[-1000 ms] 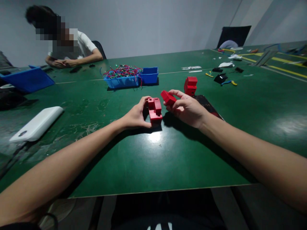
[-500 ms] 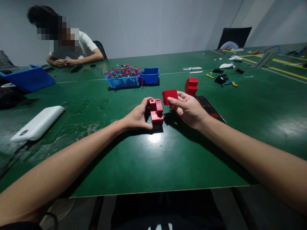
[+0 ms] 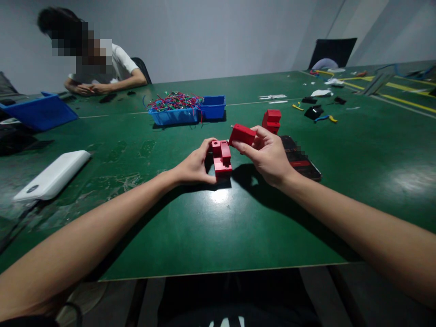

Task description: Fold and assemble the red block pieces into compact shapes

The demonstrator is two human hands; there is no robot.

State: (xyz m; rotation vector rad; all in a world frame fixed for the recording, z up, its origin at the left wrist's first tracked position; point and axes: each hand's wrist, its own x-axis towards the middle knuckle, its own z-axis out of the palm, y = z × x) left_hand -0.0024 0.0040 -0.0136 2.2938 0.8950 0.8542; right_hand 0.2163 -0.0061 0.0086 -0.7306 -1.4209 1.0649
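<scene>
My left hand (image 3: 197,165) is closed round the left side of a stepped red block (image 3: 222,160), thumb at its near end and fingers at its far end. The block rests on the green table (image 3: 190,236) and has small dark holes in it. My right hand (image 3: 270,154) pinches a flat red block (image 3: 242,135) with small metal pins at its left end. It is held in the air, just above and to the right of the stepped block. Another red block (image 3: 271,121) stands upright behind my right hand.
A dark phone-like slab (image 3: 301,164) lies right of my right hand. Blue bins (image 3: 177,117) at the back hold tangled wires. A white power bank (image 3: 52,176) with a cable lies left. Pliers (image 3: 326,119) and black scraps are back right. A person sits across the table.
My right hand has turned the flat red block, so its edge and pins now face the stepped block more. My left hand and the stepped block have stayed in place.
</scene>
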